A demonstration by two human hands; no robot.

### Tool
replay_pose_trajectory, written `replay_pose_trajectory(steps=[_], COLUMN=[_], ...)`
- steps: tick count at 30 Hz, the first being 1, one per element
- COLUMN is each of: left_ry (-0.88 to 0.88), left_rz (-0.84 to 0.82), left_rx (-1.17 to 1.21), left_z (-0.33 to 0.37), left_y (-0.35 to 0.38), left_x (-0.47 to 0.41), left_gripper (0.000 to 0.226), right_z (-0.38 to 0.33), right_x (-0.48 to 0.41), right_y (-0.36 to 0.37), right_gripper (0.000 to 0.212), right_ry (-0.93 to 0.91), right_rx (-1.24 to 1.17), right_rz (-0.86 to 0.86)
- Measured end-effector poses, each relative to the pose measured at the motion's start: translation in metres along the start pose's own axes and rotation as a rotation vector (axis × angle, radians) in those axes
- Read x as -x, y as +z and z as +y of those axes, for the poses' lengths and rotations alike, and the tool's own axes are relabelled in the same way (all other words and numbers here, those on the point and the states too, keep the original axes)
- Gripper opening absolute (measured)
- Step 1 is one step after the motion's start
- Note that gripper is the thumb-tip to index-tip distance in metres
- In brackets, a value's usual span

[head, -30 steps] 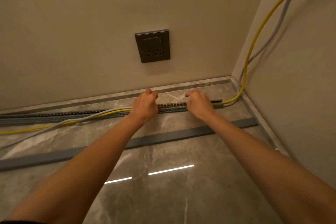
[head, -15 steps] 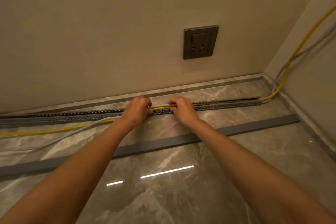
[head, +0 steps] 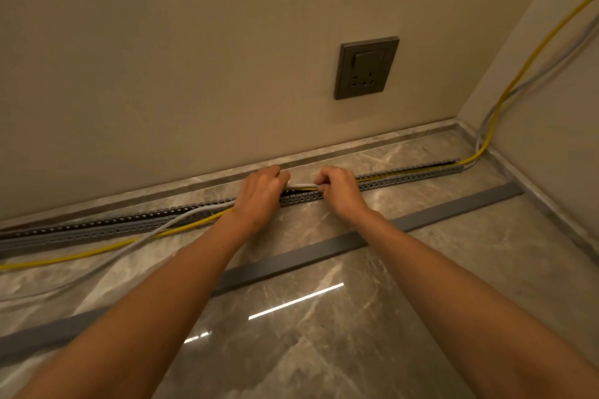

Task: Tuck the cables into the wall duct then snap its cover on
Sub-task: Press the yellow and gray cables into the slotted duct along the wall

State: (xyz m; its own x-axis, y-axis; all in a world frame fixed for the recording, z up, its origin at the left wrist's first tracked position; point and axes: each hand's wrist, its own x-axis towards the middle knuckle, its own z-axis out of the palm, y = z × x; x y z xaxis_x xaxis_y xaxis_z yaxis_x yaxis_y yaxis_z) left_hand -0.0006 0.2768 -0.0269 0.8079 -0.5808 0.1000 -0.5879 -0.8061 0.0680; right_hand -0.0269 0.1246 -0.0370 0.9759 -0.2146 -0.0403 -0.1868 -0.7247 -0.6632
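Note:
A grey slotted duct (head: pixel 408 176) lies on the marble floor along the foot of the wall. A yellow cable (head: pixel 97 251) and a grey cable (head: pixel 152 230) run together: inside the duct to the right of my hands, loose on the floor to the left. My left hand (head: pixel 259 193) and my right hand (head: pixel 340 188) are close together over the duct, both closed on the short stretch of cables (head: pixel 301 185) between them, just above the duct's slots. The flat grey cover strip (head: pixel 291 261) lies on the floor nearer to me, parallel to the duct.
A dark wall socket (head: pixel 366 68) sits on the wall above the duct. At the right corner the two cables (head: pixel 505 91) climb the side wall. A stone skirting (head: pixel 389 139) runs along both walls. The glossy floor reflects a light strip.
The view has swung left, so the socket and corner sit further right. Both hands have moved left along the duct and come closer together, and they now pinch the cables above the slots.

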Motion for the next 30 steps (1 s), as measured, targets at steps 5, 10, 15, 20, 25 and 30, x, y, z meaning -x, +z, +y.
replay_pose_trajectory(steps=[5,10,15,20,25,30], left_ry=[0.115,0.085,0.117,0.101,-0.041,-0.064], left_rz=[-0.004,-0.059,-0.091,-0.101,-0.179,-0.2], left_rx=[-0.069,-0.223,-0.257,-0.259,-0.215,-0.17], left_z=[-0.005,0.011,0.025,0.028,0.034,0.035], left_y=[0.005,0.0,-0.002,0.004,0.006,0.002], left_x=[0.006,0.004,0.006,0.004,0.0,-0.004], left_gripper=[0.011,0.02,0.015,0.016,0.027,0.022], right_z=[0.007,0.018,0.03,0.03,0.027,0.027], right_x=[0.001,0.016,0.022,0.018,0.013,0.013], right_y=[-0.002,-0.001,-0.01,-0.015,-0.019,-0.024], right_gripper=[0.019,0.029,0.03,0.035,0.031,0.03], right_ry=[-0.108,-0.272,-0.267,-0.229,-0.174,-0.202], right_rx=[0.068,0.229,0.334,0.366,0.363,0.366], right_rz=[-0.041,-0.042,0.059,-0.039,-0.069,-0.114])
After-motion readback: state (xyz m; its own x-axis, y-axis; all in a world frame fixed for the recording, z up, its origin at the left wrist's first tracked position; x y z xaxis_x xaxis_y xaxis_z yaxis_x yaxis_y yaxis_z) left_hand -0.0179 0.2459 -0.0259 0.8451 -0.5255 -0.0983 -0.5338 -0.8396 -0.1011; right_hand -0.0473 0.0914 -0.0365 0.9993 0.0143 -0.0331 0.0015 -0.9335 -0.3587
